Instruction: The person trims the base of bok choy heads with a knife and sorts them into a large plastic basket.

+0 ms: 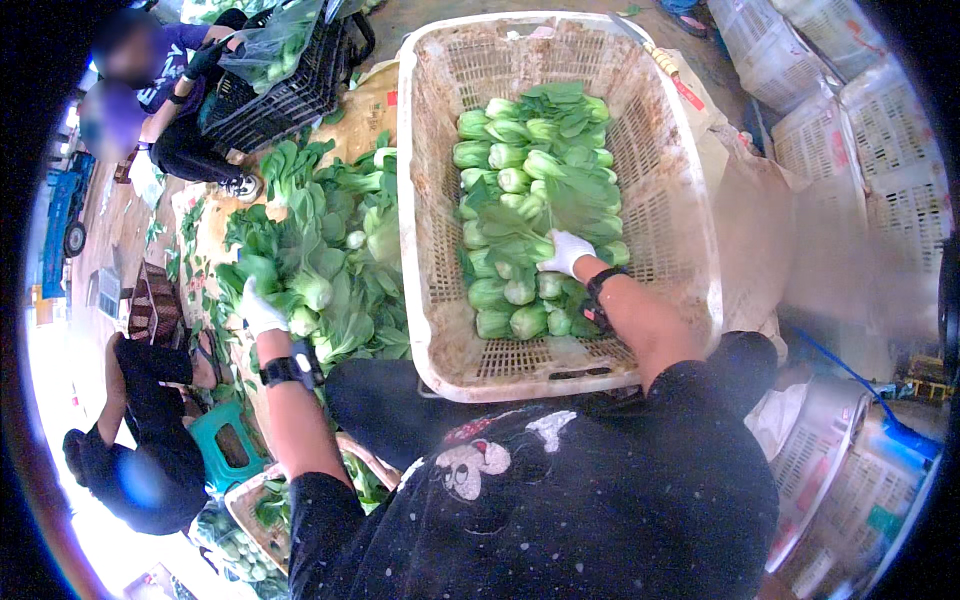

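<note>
Tan sheet point(364, 115) under greens point(345, 265), crates point(815, 150) nearby

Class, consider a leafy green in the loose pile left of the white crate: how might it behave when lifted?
The leafy green would likely flop at its broad, spreading leaves, while its thick, pale base probably stays firm. Overlapping leaves in the pile may snag.

The head-worn fisheye camera looks steeply down from beyond the near edge of the white crate point(655, 215), facing its far edge. The close view covers all four corners.
</note>
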A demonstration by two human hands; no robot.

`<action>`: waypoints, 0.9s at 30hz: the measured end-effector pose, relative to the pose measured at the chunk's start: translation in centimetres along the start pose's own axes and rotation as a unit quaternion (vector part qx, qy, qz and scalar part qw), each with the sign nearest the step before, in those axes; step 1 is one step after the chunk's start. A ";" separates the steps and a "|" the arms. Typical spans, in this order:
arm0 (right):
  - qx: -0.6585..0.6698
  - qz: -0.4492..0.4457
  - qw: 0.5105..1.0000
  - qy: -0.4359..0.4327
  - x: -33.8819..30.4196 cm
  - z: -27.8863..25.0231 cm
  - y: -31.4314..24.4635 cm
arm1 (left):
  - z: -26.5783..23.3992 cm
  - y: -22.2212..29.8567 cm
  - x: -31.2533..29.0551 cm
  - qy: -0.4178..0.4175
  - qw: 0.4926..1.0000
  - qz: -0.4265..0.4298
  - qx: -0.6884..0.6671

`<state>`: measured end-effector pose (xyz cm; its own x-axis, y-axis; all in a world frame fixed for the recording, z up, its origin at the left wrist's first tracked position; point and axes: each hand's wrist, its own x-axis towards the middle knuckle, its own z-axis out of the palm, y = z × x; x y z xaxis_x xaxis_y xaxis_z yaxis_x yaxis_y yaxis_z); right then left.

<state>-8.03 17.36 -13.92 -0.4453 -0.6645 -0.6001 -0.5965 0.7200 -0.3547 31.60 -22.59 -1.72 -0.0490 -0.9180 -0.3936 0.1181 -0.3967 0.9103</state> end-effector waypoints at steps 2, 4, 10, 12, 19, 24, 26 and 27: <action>-0.013 0.012 0.999 -0.031 -0.9 -2.3 -1.8 | 10.2 0.8 -10.2 -0.041 0.984 0.148 0.095; 0.093 -0.036 0.983 -0.151 -0.1 -4.9 -3.7 | 14.9 -0.3 -15.1 -0.255 0.788 0.444 0.341; 0.313 -0.169 0.920 -0.163 -9.9 -16.3 -13.4 | 18.6 -0.3 -23.1 -0.266 0.553 0.604 0.508; 0.070 -0.116 0.987 -0.090 -4.0 -14.4 -5.1 | 18.5 0.3 -21.2 -0.247 0.827 0.399 0.311; -0.286 0.037 0.891 -0.350 -4.2 1.8 9.7 | 1.7 3.7 -3.1 -0.045 0.969 0.029 0.243; -0.303 -0.015 0.910 -0.283 -5.7 -0.2 9.0 | 8.7 3.1 -13.1 -0.003 0.950 0.257 0.175; -0.060 0.235 0.876 -0.417 -4.5 -0.3 11.8 | 15.0 0.2 -16.9 -0.162 0.889 0.355 0.241; -0.013 0.144 0.884 -0.444 -5.4 -3.1 6.2 | 16.2 -1.0 -20.2 -0.239 0.837 0.385 0.308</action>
<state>-11.41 24.78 -10.63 0.1125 -0.0261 -0.9933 -0.5632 0.8219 -0.0854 16.37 -3.68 7.44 -0.6012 -0.7399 0.3018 -0.2292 0.5215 0.8219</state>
